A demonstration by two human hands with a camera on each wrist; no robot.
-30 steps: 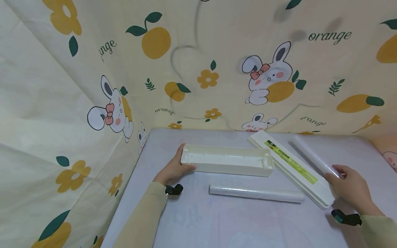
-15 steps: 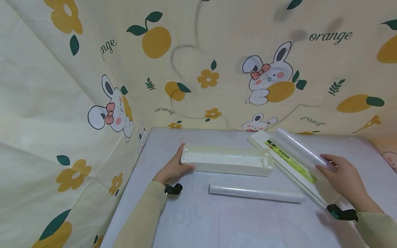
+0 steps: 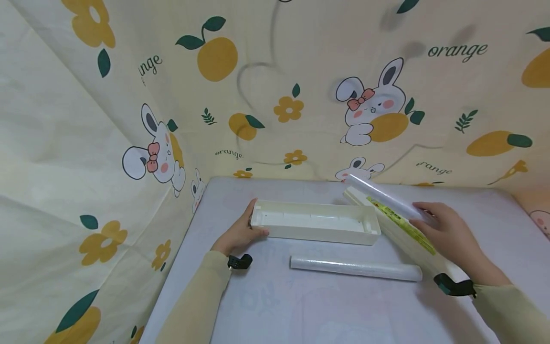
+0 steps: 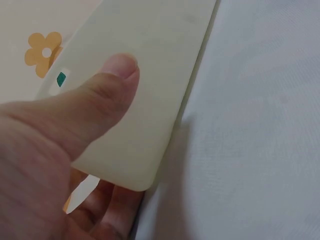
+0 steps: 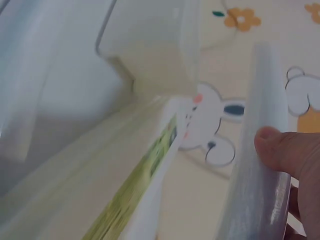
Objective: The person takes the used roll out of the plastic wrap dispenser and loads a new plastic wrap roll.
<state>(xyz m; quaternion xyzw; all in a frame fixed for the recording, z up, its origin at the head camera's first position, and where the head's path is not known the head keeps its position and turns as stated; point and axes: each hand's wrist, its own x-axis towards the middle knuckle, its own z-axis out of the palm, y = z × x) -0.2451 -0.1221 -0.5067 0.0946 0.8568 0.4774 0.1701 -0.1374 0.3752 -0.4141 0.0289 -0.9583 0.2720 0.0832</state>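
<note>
My left hand (image 3: 240,234) grips the left end of a long white plastic box (image 3: 315,235), open side up. In the left wrist view the thumb (image 4: 107,90) lies along the box's side wall, with the other fingers around its end. My right hand (image 3: 451,239) holds a roll of clear plastic wrap (image 3: 382,196) by its near end. That roll hangs tilted above the long white lid (image 3: 397,239), which bears a green label (image 3: 406,227). Seen from the right wrist, the thumb presses against the wrap roll (image 5: 260,135). A second wrap roll (image 3: 355,268) lies in front of the box.
Everything stands on a table with a pale cloth (image 3: 335,310). The lid slants beside the box's right end, its far end close to the box. Behind rises a patterned curtain (image 3: 301,57) with rabbits and oranges, which continues along the left side.
My right hand has lifted the wrap roll from right of the lid and carried it left, over the lid. The left hand, the box and the second roll keep their places.
</note>
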